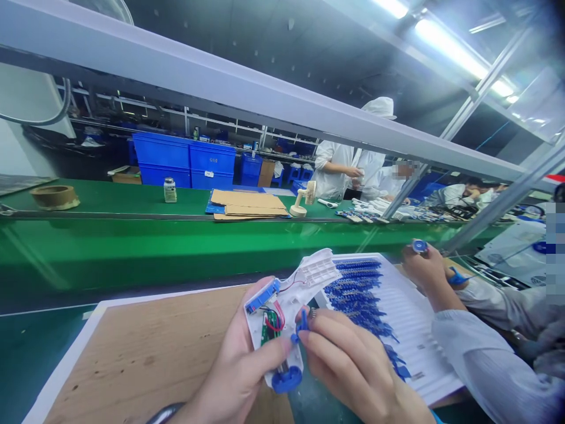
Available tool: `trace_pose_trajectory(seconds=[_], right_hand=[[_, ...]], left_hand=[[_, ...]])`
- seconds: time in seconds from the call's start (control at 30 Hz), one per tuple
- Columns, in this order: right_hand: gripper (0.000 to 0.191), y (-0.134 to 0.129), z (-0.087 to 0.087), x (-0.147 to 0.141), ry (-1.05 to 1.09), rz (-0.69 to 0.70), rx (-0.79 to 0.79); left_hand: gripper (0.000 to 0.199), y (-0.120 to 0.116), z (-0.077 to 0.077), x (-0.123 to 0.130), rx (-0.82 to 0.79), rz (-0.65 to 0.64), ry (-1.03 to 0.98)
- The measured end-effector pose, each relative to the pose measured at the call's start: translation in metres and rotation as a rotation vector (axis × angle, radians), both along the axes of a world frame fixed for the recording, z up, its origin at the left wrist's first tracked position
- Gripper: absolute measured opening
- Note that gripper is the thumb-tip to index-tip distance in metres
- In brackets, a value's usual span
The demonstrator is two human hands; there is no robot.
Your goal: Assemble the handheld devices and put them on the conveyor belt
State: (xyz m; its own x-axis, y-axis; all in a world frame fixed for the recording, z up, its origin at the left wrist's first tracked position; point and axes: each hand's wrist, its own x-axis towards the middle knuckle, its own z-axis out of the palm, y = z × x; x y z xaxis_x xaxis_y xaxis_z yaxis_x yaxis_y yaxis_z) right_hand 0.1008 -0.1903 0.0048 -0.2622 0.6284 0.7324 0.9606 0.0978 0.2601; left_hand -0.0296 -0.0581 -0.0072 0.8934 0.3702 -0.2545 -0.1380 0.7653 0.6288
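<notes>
My left hand (247, 353) is wrapped round an opened white plastic housing (324, 271). Inside the housing sit a blue part (263, 296) at the upper left, a green circuit board (268, 331) and red and black wires. A round blue wheel (286, 380) is at its lower end. Pinched in the fingers of my right hand (353, 359) is a small blue piece (303, 323), held at the housing's right side, with a small metal spring (313, 313) beside the fingertips. Whether the blue piece touches the housing cannot be made out.
A white ribbed tray (424, 347) with rows of blue parts (357, 288) lies right of my hands. Another person's hand (426, 265) is beyond it. A wooden board (154, 353) lies left; a green ledge (110, 203) carries tape, a bottle, cardboard and a small fan.
</notes>
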Motion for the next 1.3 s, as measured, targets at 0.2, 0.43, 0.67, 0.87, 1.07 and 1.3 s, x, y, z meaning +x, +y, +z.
trace_pose_trajectory(seconds=[0.2, 0.43, 0.67, 0.87, 1.07, 1.3], right_hand=[[0.022, -0.006, -0.001, 0.001, 0.037, 0.058, -0.026], [0.017, -0.014, 0.01, -0.006, 0.054, 0.025, -0.034], [0.017, -0.012, 0.016, -0.003, -0.016, 0.046, -0.09], [0.02, -0.011, 0.016, 0.0, -0.014, 0.009, -0.077], [0.028, -0.012, 0.023, 0.001, -0.068, 0.02, -0.066], [0.032, -0.012, 0.025, 0.0, -0.101, -0.008, -0.11]], left_hand=[[0.083, 0.0, 0.008, -0.001, -0.024, 0.016, -0.032], [0.09, 0.0, 0.003, -0.002, -0.001, -0.029, -0.088], [0.098, 0.0, 0.009, -0.003, 0.025, -0.041, -0.111], [0.078, 0.0, 0.013, -0.007, -0.006, -0.011, -0.055], [0.073, 0.003, 0.01, -0.008, 0.035, -0.042, -0.081], [0.076, 0.004, 0.011, -0.008, 0.056, -0.061, -0.064]])
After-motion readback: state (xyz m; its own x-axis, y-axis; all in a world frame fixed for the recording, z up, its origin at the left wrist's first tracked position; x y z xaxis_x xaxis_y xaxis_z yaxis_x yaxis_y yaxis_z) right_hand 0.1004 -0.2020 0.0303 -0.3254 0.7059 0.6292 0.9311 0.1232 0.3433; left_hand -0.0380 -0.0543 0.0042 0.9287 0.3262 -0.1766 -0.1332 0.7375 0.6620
